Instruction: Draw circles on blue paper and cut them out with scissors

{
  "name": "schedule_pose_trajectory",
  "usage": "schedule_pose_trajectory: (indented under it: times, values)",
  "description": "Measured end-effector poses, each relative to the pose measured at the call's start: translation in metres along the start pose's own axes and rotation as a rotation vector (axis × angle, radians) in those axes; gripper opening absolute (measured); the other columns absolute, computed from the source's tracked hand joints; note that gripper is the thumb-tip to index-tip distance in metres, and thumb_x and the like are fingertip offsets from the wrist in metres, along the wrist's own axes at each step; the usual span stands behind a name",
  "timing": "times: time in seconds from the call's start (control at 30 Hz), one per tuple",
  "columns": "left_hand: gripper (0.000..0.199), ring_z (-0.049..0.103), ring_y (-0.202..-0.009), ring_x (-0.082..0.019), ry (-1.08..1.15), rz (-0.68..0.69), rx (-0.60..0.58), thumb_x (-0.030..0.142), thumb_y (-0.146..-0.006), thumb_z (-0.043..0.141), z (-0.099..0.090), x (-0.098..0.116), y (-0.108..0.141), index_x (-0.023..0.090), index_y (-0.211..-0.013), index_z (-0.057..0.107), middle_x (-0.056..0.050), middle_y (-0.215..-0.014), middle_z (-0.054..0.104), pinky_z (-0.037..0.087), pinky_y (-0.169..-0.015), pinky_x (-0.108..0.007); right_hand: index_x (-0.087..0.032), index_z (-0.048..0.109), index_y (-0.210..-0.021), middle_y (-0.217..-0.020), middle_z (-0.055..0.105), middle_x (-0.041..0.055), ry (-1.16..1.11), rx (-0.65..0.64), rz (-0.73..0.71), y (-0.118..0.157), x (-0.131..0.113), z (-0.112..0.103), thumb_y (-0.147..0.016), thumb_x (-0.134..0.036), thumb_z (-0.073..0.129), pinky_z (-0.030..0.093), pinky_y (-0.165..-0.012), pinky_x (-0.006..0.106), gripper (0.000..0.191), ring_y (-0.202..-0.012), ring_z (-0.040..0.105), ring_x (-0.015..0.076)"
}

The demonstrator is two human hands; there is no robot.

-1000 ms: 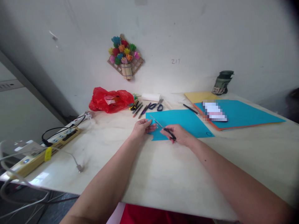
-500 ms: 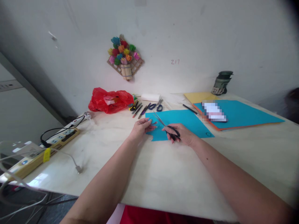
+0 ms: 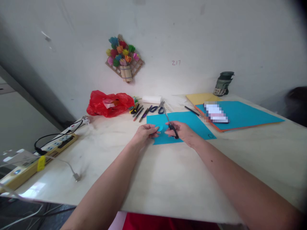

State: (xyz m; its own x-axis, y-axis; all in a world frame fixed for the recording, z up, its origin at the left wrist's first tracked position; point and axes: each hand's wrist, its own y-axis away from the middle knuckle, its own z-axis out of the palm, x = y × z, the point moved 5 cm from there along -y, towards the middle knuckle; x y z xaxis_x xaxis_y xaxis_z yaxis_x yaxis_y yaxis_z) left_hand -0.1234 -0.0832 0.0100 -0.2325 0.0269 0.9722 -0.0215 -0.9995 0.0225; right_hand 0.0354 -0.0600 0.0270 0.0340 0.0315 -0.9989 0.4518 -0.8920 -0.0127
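Between the thumb and fingers of my left hand [image 3: 146,133] is a small light-blue paper piece [image 3: 160,128]. My right hand [image 3: 180,130] holds black-handled scissors [image 3: 172,128], their blades together and pointing up and away, to the right of the small piece. Beneath both hands lies a blue paper sheet [image 3: 189,123] with a small black circle drawn at its lower right corner and a notch at its lower left. Fine detail of the small piece is too blurred to tell.
Behind the sheet lie pens [image 3: 144,115], a second pair of scissors [image 3: 161,110] and a white roll [image 3: 152,99]. A red plastic bag [image 3: 109,103] is back left, a power strip [image 3: 57,145] left. Stacked papers [image 3: 251,115] carry a phone [image 3: 216,112]; a bottle [image 3: 224,83] stands behind.
The scissors have turned more upright and their blades have closed. The small paper piece now shows its light-blue face beside my left fingertips. The view has shifted slightly.
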Motion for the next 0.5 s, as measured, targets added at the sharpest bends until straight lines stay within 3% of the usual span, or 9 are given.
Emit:
schedule_pose_trajectory:
  times: [0.23,0.33,0.5]
  values:
    - [0.026,0.054,-0.044,-0.009,-0.007,-0.051,-0.021,0.026,-0.055,0.076,0.013,-0.004,0.005,0.012,-0.06,0.054,-0.001,-0.05,0.058,0.042,-0.049,-0.021,-0.017,0.054,-0.092,-0.064,0.054,-0.0031,-0.118,0.022,-0.104,-0.006,0.006,0.004,-0.05,-0.026,0.072,0.046,-0.058,0.025,0.047,-0.059,0.053,0.0099]
    - [0.026,0.055,-0.046,-0.01,-0.018,-0.062,-0.06,0.028,-0.056,0.075,0.017,-0.005,0.006,0.012,-0.06,0.055,-0.003,-0.054,0.06,0.044,-0.051,-0.023,-0.017,0.054,-0.091,-0.064,0.054,-0.003,-0.107,0.049,-0.106,-0.005,0.004,0.002,-0.051,-0.026,0.072,0.046,-0.057,0.025,0.045,-0.058,0.053,0.0096]
    - [0.037,0.056,-0.048,-0.014,0.055,-0.096,-0.045,0.048,-0.066,0.062,0.014,-0.004,0.002,0.012,-0.063,0.056,-0.005,-0.054,0.059,0.048,-0.054,-0.029,-0.016,0.053,-0.092,-0.063,0.056,-0.0026,-0.084,0.052,-0.093,-0.002,-0.001,0.001,-0.051,-0.026,0.071,0.045,-0.055,0.025,0.046,-0.055,0.053,0.0097]
